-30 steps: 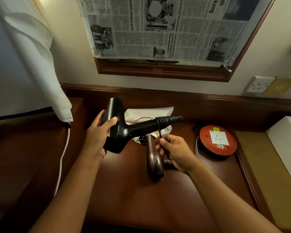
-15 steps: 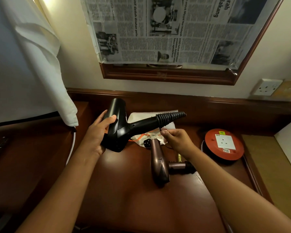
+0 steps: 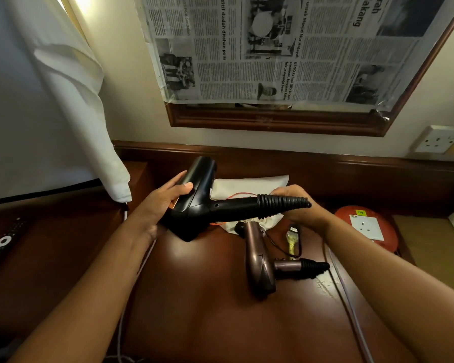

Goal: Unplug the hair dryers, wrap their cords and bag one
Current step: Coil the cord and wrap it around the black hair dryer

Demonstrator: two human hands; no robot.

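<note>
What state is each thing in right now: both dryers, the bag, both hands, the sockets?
Black hair dryer: held in the air.
Left hand: grips the black dryer's body.
Right hand: reaching at the white bag, grip hidden.
Bronze hair dryer: lying on the desk.
Wall socket: nothing plugged in.
Red extension reel: socket empty.
</note>
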